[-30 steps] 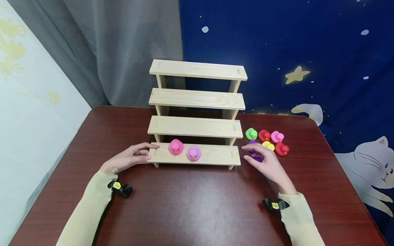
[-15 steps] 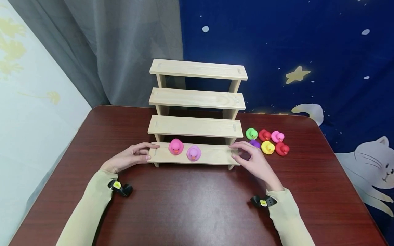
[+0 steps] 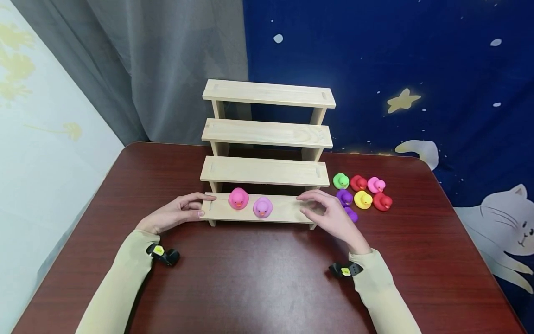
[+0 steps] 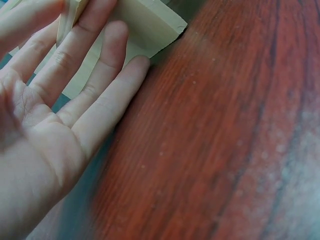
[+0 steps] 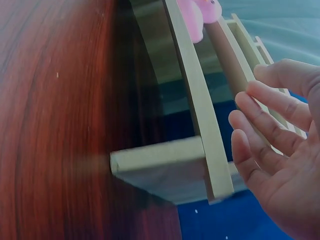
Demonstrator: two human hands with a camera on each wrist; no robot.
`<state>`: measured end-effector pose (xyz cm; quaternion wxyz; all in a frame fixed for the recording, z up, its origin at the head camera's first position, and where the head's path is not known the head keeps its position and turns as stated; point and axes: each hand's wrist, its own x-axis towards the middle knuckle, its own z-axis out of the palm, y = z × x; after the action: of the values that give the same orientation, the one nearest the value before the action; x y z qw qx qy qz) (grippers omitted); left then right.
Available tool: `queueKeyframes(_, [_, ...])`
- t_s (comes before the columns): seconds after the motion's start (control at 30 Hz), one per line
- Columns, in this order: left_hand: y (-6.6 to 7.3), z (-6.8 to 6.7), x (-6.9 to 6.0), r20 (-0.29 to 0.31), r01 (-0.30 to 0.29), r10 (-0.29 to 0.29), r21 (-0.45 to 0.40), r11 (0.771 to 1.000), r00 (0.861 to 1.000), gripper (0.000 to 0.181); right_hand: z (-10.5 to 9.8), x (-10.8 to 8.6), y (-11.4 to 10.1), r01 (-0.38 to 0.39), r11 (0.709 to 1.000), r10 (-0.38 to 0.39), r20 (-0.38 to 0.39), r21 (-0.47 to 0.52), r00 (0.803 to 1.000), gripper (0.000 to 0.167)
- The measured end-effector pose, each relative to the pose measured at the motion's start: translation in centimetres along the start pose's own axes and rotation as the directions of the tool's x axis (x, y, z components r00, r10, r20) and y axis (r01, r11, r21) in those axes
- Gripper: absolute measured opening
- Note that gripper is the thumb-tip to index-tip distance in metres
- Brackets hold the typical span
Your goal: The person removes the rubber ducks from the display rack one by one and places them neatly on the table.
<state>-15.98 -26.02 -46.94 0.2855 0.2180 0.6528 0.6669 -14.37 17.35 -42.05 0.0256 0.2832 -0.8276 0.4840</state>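
Note:
A four-step wooden display shelf (image 3: 267, 170) stands on the table. On its lowest step sit a bright pink rubber duck (image 3: 238, 199) and a light purple rubber duck (image 3: 263, 207), side by side. My left hand (image 3: 177, 214) holds the left end of that step; in the left wrist view its fingers lie around the board's end (image 4: 145, 25). Over the right end of the same step is my right hand (image 3: 331, 218), fingers loosely bent and parted, with nothing in them. The right wrist view shows this hand (image 5: 285, 135) beside the step's edge, apart from the ducks.
Right of the shelf, several more rubber ducks lie grouped: green (image 3: 340, 181), red, pink, yellow (image 3: 363, 200) and purple ones. The reddish-brown table (image 3: 258, 278) reaches back to a grey curtain (image 3: 175, 69) and a blue patterned cloth (image 3: 354, 60).
My right hand has moved left from beside the loose ducks to over the lowest step's right end, uncovering the purple ducks. My left hand and the shelf have stayed put.

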Motion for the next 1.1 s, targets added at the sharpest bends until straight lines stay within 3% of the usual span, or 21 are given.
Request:
queueKeyframes(0.47, [-0.2, 0.0, -0.1, -0.004, -0.004, 0.004, -0.002, 1.0, 1.0, 0.045, 3.1, 2.1, -0.4, 0.075, 0.997, -0.078, 0.118, 0.031, 0.99, 0.025])
queueKeyframes(0.7, [-0.2, -0.1, -0.1, -0.009, 0.0, 0.0, 0.011, 1.0, 1.0, 0.046, 4.1, 2.8, -0.6, 0.099, 0.994, -0.105, 0.125, 0.055, 0.987, 0.027])
queueKeyframes(0.93, [-0.1, -0.1, 0.0, -0.011, -0.003, 0.003, 0.019, 1.0, 1.0, 0.046, 5.2, 3.1, -0.9, 0.052, 0.996, -0.061, 0.128, 0.076, 0.99, 0.03])
queueKeyframes(1.1, [0.0, 0.0, 0.0, -0.015, 0.004, -0.004, 0.023, 1.0, 1.0, 0.046, 5.6, 3.3, -1.0, 0.081, 0.994, -0.09, 0.109, 0.079, 0.99, 0.031])
